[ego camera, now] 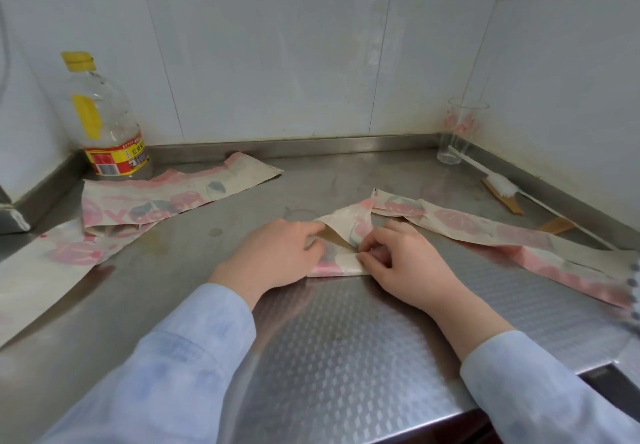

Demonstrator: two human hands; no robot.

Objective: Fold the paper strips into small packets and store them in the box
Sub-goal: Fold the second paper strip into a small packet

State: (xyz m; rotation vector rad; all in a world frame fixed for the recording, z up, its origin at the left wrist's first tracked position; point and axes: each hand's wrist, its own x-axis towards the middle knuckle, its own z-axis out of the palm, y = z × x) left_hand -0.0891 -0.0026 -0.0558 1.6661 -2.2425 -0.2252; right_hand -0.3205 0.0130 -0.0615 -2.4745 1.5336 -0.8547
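A long paper strip (485,229) with pink fruit print runs from the counter's middle to the right edge. Its near end is folded into a small triangle-shaped packet (341,235) in front of me. My left hand (273,256) lies on the packet's left side, fingers curled over its edge. My right hand (401,263) pinches the folded flap at the packet's right with curled fingers. More printed strips (166,197) lie at the left, one (38,274) reaching the left edge. No box is in view.
A steel counter (332,350) meets tiled walls. A plastic bottle with a yellow cap (104,121) stands at the back left. A drinking glass (459,135) stands in the back right corner, with a white brush (502,185) and wooden sticks beside it.
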